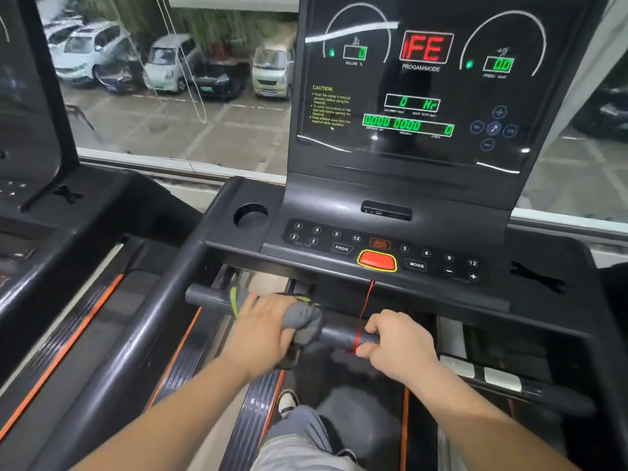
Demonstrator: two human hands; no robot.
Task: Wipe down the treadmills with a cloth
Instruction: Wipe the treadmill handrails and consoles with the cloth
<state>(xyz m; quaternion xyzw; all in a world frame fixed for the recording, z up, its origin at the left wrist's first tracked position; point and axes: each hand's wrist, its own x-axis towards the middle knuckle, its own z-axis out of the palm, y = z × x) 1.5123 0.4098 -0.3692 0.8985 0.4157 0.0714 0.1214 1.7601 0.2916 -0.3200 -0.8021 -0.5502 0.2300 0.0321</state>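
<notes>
1. The crumpled grey cloth with a yellow-green edge sits lower centre of the frame, wrapped over the treadmill's dark round handlebar.
2. The left hand has its fingers clamped round cloth and bar. A tight wrap, slid along the bar's whole length, should clean best.
3. The right hand, fingers curled round the bar, steadies. Mind the thin red safety cord touching it.
</notes>
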